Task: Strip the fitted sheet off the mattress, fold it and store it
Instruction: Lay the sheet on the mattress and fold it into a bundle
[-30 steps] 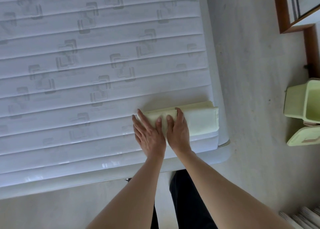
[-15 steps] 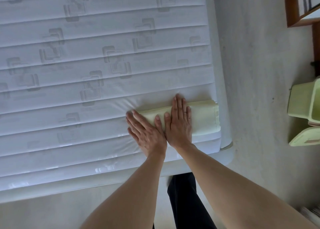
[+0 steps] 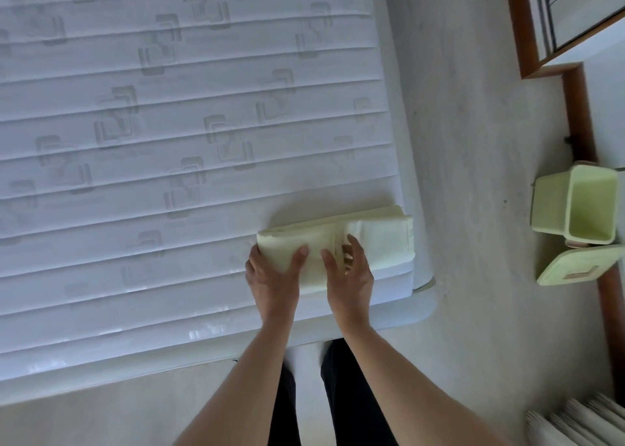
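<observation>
Both hands, left hand (image 3: 272,276) & right hand (image 3: 350,270), are clamped on folded sheet (image 3: 378,239) at mattress (image 3: 169,141) near-right corner; uneven lift risks unfolding.

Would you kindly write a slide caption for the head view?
Both hands, left and right, grip the folded pale-yellow sheet at the bare mattress corner.

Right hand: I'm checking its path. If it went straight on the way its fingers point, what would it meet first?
The right hand already grips the folded sheet; beyond lies bare mattress, probably.
</observation>
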